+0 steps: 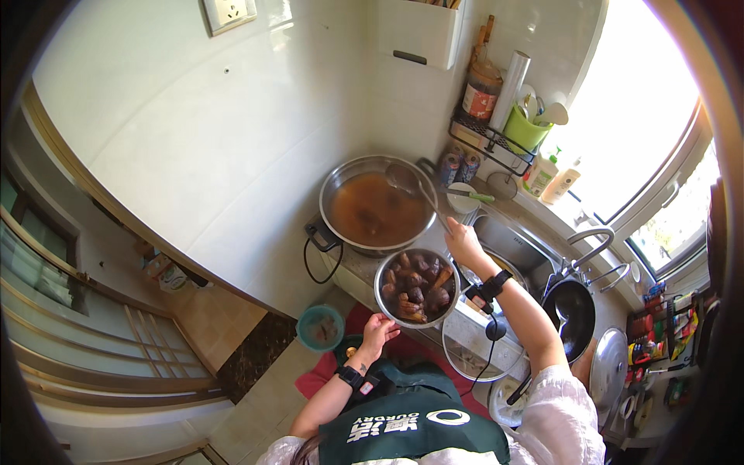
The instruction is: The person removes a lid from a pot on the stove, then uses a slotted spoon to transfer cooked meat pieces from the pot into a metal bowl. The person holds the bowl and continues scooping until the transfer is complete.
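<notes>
A large metal pot (378, 203) of brown broth stands on the counter near the wall. My right hand (463, 239) grips the handle of a metal ladle (401, 176), whose bowl is over the right part of the pot, inside its rim. Nearer to me is a round metal bowl (416, 288) full of dark brown cooked pieces; what they are exactly I cannot tell. My left hand (379, 334) is at the bowl's lower left rim, thumb and fingers on its edge. Both wrists carry black straps with small devices.
Right of the bowl lies a steel sink (514, 244) with a faucet (593, 235). A black frying pan (569, 319), a glass lid (482, 343) and a metal lid (608, 369) are at the right. A teal bin (320, 328) stands on the floor. A small white bowl (463, 200) bears a green-handled knife (479, 197).
</notes>
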A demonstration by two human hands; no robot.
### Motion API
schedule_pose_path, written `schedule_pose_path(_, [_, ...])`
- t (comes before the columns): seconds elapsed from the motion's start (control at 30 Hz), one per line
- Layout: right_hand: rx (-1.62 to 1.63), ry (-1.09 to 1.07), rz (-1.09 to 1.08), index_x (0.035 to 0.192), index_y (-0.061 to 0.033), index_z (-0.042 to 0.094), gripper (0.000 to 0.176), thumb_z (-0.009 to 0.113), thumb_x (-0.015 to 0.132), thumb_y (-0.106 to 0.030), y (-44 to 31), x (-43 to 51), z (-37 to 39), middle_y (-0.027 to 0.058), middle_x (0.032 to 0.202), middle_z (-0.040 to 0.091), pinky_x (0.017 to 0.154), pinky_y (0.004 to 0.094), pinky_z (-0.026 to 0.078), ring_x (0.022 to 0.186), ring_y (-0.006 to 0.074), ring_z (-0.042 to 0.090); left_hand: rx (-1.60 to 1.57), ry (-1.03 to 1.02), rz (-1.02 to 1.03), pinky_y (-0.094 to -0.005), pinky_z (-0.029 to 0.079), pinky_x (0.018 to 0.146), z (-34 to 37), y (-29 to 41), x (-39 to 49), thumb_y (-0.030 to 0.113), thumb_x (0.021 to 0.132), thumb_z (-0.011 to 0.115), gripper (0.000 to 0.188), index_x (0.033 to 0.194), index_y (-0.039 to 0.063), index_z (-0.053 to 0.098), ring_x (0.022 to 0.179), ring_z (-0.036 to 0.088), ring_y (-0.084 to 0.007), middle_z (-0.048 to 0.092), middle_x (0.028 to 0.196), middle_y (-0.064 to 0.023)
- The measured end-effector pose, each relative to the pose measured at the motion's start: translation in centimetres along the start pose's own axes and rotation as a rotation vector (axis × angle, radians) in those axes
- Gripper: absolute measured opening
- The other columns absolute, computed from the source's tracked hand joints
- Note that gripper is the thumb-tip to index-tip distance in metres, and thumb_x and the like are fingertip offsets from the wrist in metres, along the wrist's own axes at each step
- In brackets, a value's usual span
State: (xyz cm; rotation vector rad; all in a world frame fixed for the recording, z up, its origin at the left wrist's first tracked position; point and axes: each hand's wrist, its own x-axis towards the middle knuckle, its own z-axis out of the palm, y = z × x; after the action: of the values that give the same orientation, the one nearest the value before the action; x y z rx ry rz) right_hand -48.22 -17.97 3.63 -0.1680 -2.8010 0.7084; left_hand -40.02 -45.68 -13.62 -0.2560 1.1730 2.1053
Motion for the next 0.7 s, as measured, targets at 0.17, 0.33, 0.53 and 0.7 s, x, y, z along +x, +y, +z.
schedule_pose_path(0.17, [0.161,-0.05,0.041,0.089,0.0023,0.053,0.019,0.057,0.076,-0.012,0.5,0.3,0.6,0.0282,0.079,0.06,0.071,0.0492,0.046,0.081,0.0465,0.057,-0.001,-0.024,0.008,-0.0309,0.055,0.078,0.2,0.5,-0.1,0.003,0.089,0.055,0.019,0.106,0.004,0.046,0.09,0.062,-0.0182,0.058,0.099,-0.0085])
schedule_pose_path(0.33, [0.309,-0.23,0.19,0.084,0.0016,0.054,0.017,0.058,0.077,-0.013,-0.7,-0.2,0.3,0.0209,0.069,0.06,0.062,0.0425,0.047,0.065,0.0344,0.062,0.005,-0.033,0.014,-0.0307,0.054,0.079,-0.1,0.4,0.0,0.002,0.089,0.054,0.018,0.106,0.004,0.046,0.09,0.061,-0.0173,0.058,0.099,-0.0083])
schedule_pose_path(0.53, [0.584,-0.351,0.311,0.091,-0.0011,0.06,0.014,0.057,0.081,-0.011,-2.3,-0.7,-0.3,0.0064,0.06,0.056,0.044,0.0312,0.042,0.049,0.0146,0.055,0.011,-0.043,0.011,-0.0307,0.054,0.079,-0.1,0.5,0.2,0.002,0.089,0.055,0.017,0.105,0.004,0.046,0.089,0.061,-0.0168,0.058,0.099,-0.0077])
schedule_pose_path(0.7, [0.754,-0.49,0.361,0.097,-0.0008,0.062,0.016,0.056,0.086,-0.01,-3.4,-1.4,-1.1,0.0009,0.058,0.051,0.036,0.0246,0.034,0.04,0.0082,0.044,0.008,-0.06,0.018,-0.031,0.054,0.079,-0.4,0.4,0.4,0.003,0.09,0.055,0.017,0.104,0.004,0.047,0.089,0.061,-0.0167,0.058,0.099,-0.0076])
